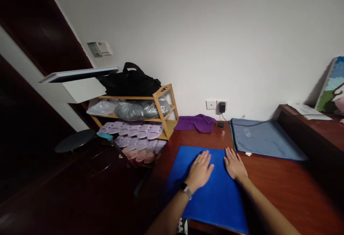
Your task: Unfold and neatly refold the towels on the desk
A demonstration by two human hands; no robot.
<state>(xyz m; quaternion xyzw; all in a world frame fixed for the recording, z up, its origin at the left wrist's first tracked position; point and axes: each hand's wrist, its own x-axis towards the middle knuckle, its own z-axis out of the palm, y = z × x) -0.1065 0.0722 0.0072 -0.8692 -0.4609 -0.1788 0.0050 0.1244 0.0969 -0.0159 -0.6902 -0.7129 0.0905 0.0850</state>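
A bright blue cloth [209,201], squarish and spread flat, lies on the reddish-brown wooden table [271,177]. My left hand [200,170] rests palm down on its upper middle, fingers stretched out, with a watch [186,190] on the wrist. At the cloth's right edge lies my right hand [235,164], also palm down with fingers extended, partly over the cloth and partly over the wood. Neither hand grips anything. Behind the right hand is a stack of grey-blue cloths [266,136] with a small white tag. A crumpled purple cloth [195,123] lies at the table's back left.
A black plug [221,107] sits in the wall socket, its cable running right across the grey-blue cloths. To the left stands a wooden rack [165,120] with slippers and a black bag [131,81]. A round stool [75,140] is further left. A raised dark ledge [303,122] borders the right.
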